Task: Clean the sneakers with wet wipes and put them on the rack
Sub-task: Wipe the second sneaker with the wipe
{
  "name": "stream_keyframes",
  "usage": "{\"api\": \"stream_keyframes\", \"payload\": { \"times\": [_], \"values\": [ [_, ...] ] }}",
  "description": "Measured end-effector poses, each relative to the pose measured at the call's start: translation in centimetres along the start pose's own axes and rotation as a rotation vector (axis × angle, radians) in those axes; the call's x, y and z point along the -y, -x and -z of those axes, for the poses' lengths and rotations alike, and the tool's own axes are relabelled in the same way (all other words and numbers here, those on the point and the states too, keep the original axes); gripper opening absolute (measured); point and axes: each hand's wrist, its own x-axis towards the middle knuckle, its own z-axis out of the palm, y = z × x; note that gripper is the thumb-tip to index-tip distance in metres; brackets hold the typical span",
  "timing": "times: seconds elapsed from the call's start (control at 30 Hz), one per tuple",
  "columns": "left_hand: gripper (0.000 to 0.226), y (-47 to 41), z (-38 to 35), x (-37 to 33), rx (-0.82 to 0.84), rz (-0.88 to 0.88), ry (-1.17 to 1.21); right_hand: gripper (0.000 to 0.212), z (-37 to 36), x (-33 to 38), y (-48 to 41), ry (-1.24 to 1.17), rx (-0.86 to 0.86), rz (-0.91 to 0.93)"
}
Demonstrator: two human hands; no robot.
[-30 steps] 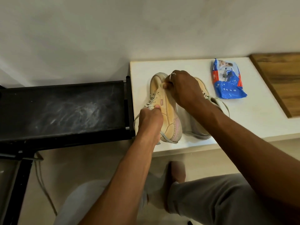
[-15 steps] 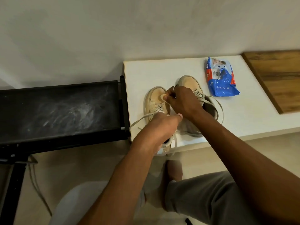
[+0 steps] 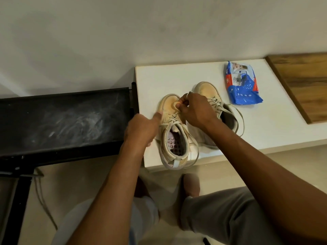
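Observation:
Two beige sneakers stand on the white table. The near sneaker is upright, its opening facing me and its heel past the table's front edge. My left hand holds its left side, thumb against the upper. My right hand pinches a small pale wad, seemingly a wipe, on that sneaker's toe. The far sneaker stands to the right, partly hidden by my right hand and forearm. Left of the table stands the black rack.
A blue pack of wet wipes lies at the back of the table, right of the sneakers. A wooden board lies at the far right. A cable hangs beside the rack's leg. My knees and one foot are below the table edge.
The near sneaker went from lying on its side to standing sole down. My left hand shifted from over it to its left side. My right hand stayed at the toe.

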Motion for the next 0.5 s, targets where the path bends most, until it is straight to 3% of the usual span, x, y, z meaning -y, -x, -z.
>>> {"api": "stream_keyframes", "payload": {
  "times": [0.1, 0.3, 0.5],
  "values": [
    [0.067, -0.2, -1.8, 0.3, 0.240, 0.093, 0.029, 0.018, 0.0, -0.1, 0.1, -0.097, -0.014, -0.052],
    [0.068, -0.3, -1.3, -0.2, 0.339, 0.191, 0.273, 0.018, 0.1, -0.7, 0.5, -0.249, 0.015, -0.042],
    [0.079, -0.1, -1.5, -1.1, 0.201, 0.057, 0.407, 0.021, 1.0, -0.1, 1.3, -0.474, 0.035, 0.026]
  ]
}}
